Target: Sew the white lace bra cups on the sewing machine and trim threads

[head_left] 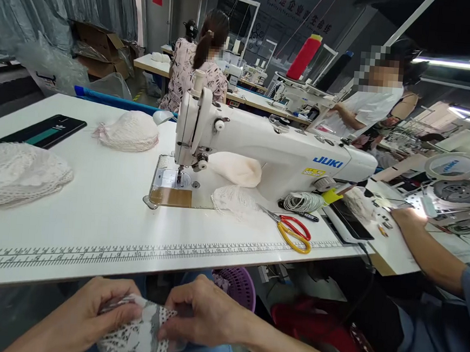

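Note:
Over my lap, below the table's front edge, a white lace bra cup (135,333) with a scalloped border is held between both hands. My left hand (100,314) pinches it on the left, thumb on top. At its right edge, the fingers of my right hand (195,311) are closed on the lace border. Beyond them stands a white sewing machine (259,129); a lace piece (233,200) and a smooth cream cup (241,169) lie under its arm. Scissors (295,232) with red and yellow handles rest to the right.
Stacked lace cups (19,175) and a smaller pile (127,130) sit on the table's left, near a dark phone-like box (43,130). A ruler strip (131,254) runs along the front edge. A purple basket (244,288) stands below. A co-worker's arm (428,245) reaches in at right.

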A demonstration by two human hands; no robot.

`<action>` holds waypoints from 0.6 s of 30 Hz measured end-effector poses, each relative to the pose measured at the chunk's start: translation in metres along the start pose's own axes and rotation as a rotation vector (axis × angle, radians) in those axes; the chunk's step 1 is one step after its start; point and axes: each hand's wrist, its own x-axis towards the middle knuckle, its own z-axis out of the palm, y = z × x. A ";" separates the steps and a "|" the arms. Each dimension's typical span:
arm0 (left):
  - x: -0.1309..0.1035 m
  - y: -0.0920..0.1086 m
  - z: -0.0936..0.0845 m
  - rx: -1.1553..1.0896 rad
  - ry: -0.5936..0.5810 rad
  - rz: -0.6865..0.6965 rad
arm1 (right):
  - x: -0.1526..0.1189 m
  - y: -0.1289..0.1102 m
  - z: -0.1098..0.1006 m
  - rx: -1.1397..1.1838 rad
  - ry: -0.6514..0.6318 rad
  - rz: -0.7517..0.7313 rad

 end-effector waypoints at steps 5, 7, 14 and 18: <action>-0.011 0.003 -0.012 -0.061 0.045 0.005 | 0.011 -0.007 -0.009 0.098 0.002 -0.034; -0.016 0.013 -0.024 0.003 0.093 -0.001 | 0.017 -0.012 -0.011 0.164 -0.014 -0.052; 0.037 0.117 -0.110 0.728 0.171 0.167 | 0.077 -0.016 -0.039 -0.007 0.171 -0.178; 0.107 0.155 -0.143 0.841 0.075 0.183 | 0.093 0.005 -0.083 -0.356 0.539 -0.152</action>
